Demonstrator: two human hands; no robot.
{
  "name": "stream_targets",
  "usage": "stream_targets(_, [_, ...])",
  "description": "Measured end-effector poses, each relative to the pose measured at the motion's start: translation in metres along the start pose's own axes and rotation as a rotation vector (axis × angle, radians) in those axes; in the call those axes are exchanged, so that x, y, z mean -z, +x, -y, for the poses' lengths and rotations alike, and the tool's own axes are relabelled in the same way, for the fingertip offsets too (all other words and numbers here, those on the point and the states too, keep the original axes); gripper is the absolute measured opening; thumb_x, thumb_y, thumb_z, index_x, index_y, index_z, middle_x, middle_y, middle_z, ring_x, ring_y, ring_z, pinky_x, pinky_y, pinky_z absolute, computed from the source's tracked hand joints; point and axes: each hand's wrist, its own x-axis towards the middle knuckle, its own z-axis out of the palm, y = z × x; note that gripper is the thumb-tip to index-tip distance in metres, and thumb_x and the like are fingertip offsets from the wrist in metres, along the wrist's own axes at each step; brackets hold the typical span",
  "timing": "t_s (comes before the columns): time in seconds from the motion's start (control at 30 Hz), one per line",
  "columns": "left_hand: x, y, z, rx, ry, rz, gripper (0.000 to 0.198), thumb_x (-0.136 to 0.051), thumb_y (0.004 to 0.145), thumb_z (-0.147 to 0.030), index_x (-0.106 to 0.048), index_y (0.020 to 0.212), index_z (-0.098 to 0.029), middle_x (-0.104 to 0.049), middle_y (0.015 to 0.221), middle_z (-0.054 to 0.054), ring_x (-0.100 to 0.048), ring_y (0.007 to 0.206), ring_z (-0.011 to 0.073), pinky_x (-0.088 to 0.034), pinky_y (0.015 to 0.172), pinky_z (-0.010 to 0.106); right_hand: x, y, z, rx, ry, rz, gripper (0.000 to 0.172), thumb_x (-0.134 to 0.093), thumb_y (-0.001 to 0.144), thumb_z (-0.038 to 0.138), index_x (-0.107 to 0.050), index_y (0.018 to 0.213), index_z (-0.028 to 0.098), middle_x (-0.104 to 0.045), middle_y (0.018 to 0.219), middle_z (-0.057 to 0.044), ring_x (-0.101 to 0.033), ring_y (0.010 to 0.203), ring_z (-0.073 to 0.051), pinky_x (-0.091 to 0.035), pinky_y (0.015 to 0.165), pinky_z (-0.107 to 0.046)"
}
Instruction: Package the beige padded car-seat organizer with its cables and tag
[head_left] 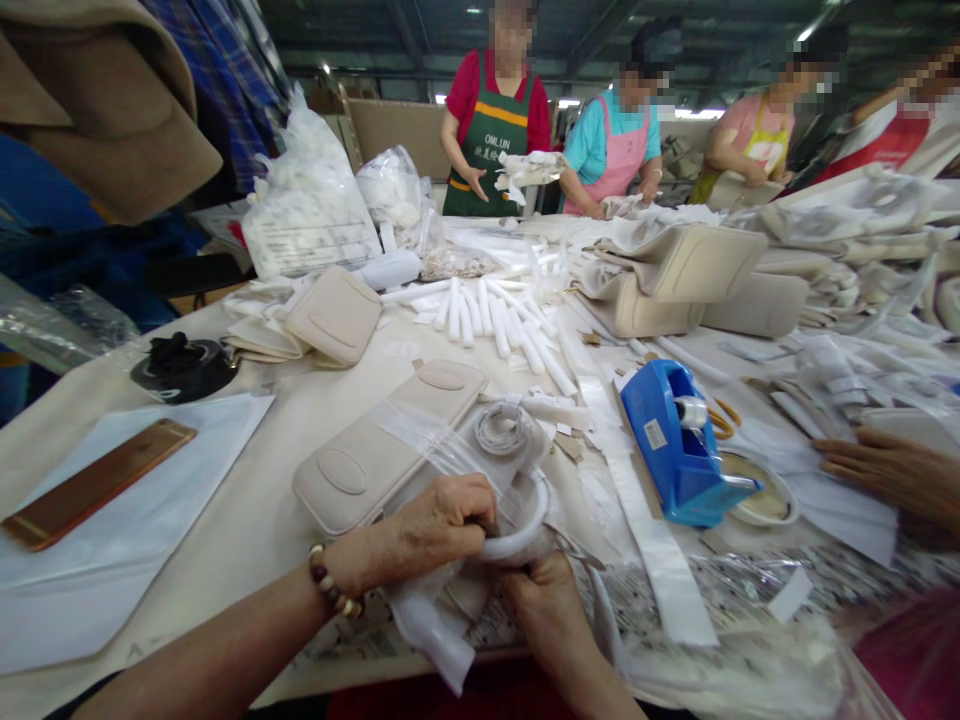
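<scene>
A beige handbag [412,430] lies flat before me, partly under clear plastic film. A curved handle [525,525], covered in white wrapping, rises at its near right side. My left hand [442,515], with a beaded bracelet at the wrist, is closed around the handle's left part. Just below, my right hand [544,595] has its fingers closed at the underside of the same handle; its fingertips are partly hidden. A coiled, whitish wrapped strap [500,427] rests on the bag above my hands. Loose white wrapping [431,630] hangs beneath my left hand.
A blue tape dispenser [675,450] stands to the right, beside a co-worker's hand [892,470]. White foam tubes [487,315] lie behind the bag. On the left are a phone [101,480] on paper and a black round object [182,370]. Several people work across the table.
</scene>
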Motion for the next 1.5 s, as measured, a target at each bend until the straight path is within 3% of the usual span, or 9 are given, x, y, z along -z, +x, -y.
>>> stream_targets(0.1, [-0.003, -0.002, 0.001, -0.013, 0.025, -0.008, 0.009, -0.043, 0.058, -0.009, -0.040, 0.061, -0.018, -0.048, 0.071, -0.001, -0.044, 0.068, 0.0123, -0.036, 0.063, 0.023, 0.000, -0.005, -0.002, -0.039, 0.036, 0.003, 0.023, -0.056, 0.055, 0.037, -0.045, 0.041, 0.021, -0.034, 0.038, 0.006, -0.022, 0.041, -0.007, -0.017, 0.043, -0.024])
stream_targets(0.3, [-0.009, -0.005, 0.005, -0.090, 0.069, -0.028, 0.017, -0.042, 0.057, -0.007, -0.030, 0.058, -0.019, -0.042, 0.066, -0.001, -0.041, 0.066, 0.0124, -0.031, 0.062, 0.024, -0.006, -0.018, -0.014, -0.121, 0.200, -0.001, 0.034, -0.066, 0.059, 0.050, -0.054, 0.063, 0.019, -0.045, 0.042, 0.007, -0.032, 0.037, -0.007, -0.022, 0.040, -0.020])
stream_targets(0.6, [0.003, -0.011, 0.013, -0.162, 0.053, 0.027, 0.015, -0.047, 0.058, -0.003, -0.044, 0.061, -0.017, -0.054, 0.069, 0.000, -0.047, 0.070, 0.0129, -0.037, 0.068, 0.024, -0.029, -0.019, -0.023, -0.186, 0.349, -0.088, 0.042, -0.073, 0.054, 0.053, -0.052, 0.059, 0.017, -0.041, 0.038, 0.008, -0.029, 0.036, -0.004, -0.020, 0.038, -0.019])
stream_targets(0.77, [0.015, -0.014, 0.014, -0.222, 0.060, 0.133, 0.019, -0.048, 0.060, 0.001, -0.045, 0.063, -0.018, -0.055, 0.069, -0.001, -0.049, 0.076, 0.0143, -0.038, 0.075, 0.025, -0.033, -0.019, -0.032, -0.164, 0.306, -0.073, 0.045, -0.072, 0.059, 0.057, -0.056, 0.058, 0.015, -0.047, 0.039, 0.004, -0.033, 0.035, -0.005, -0.020, 0.038, -0.019])
stream_targets(0.93, [0.020, -0.021, 0.016, -0.255, 0.120, 0.179, 0.027, -0.050, 0.058, 0.005, -0.039, 0.064, -0.019, -0.055, 0.071, -0.001, -0.049, 0.080, 0.0154, -0.039, 0.075, 0.024, -0.041, -0.022, -0.027, -0.193, 0.308, -0.115, 0.048, -0.075, 0.053, 0.059, -0.059, 0.054, 0.013, -0.050, 0.038, 0.002, -0.034, 0.033, -0.005, -0.021, 0.037, -0.018])
stream_targets(1.07, [0.011, -0.025, 0.019, -0.304, 0.221, 0.121, 0.034, -0.049, 0.061, 0.005, -0.027, 0.061, -0.021, -0.053, 0.066, 0.000, -0.046, 0.072, 0.0155, -0.037, 0.071, 0.027, -0.044, -0.022, -0.019, -0.239, 0.360, -0.158, 0.047, -0.079, 0.048, 0.054, -0.061, 0.051, 0.011, -0.049, 0.036, 0.002, -0.034, 0.032, -0.003, -0.021, 0.036, -0.015])
stream_targets(1.2, [0.002, -0.029, 0.024, -0.414, 0.308, 0.034, 0.027, -0.047, 0.073, 0.001, -0.033, 0.063, -0.020, -0.058, 0.072, 0.002, -0.046, 0.071, 0.0147, -0.039, 0.069, 0.027, -0.047, -0.021, -0.016, -0.309, 0.451, -0.149, 0.049, -0.082, 0.042, 0.054, -0.063, 0.052, 0.010, -0.056, 0.040, -0.001, -0.039, 0.030, -0.003, -0.023, 0.032, -0.013])
stream_targets(1.33, [-0.005, -0.032, 0.025, -0.451, 0.326, -0.073, 0.023, -0.044, 0.075, 0.001, -0.040, 0.062, -0.018, -0.058, 0.070, 0.002, -0.045, 0.067, 0.0137, -0.038, 0.065, 0.027, -0.052, -0.024, -0.015, -0.313, 0.575, -0.162, 0.048, -0.085, 0.040, 0.051, -0.064, 0.053, 0.010, -0.058, 0.043, -0.001, -0.045, 0.031, -0.004, -0.028, 0.032, -0.011])
stream_targets(1.5, [-0.017, -0.040, 0.026, -0.418, 0.402, -0.204, 0.020, -0.044, 0.078, -0.005, -0.044, 0.062, -0.017, -0.058, 0.071, 0.004, -0.045, 0.068, 0.0148, -0.039, 0.064, 0.029, -0.048, -0.024, -0.027, -0.250, 0.597, -0.053, 0.042, -0.084, 0.049, 0.048, -0.067, 0.054, 0.010, -0.056, 0.041, 0.000, -0.043, 0.032, -0.002, -0.028, 0.034, -0.010])
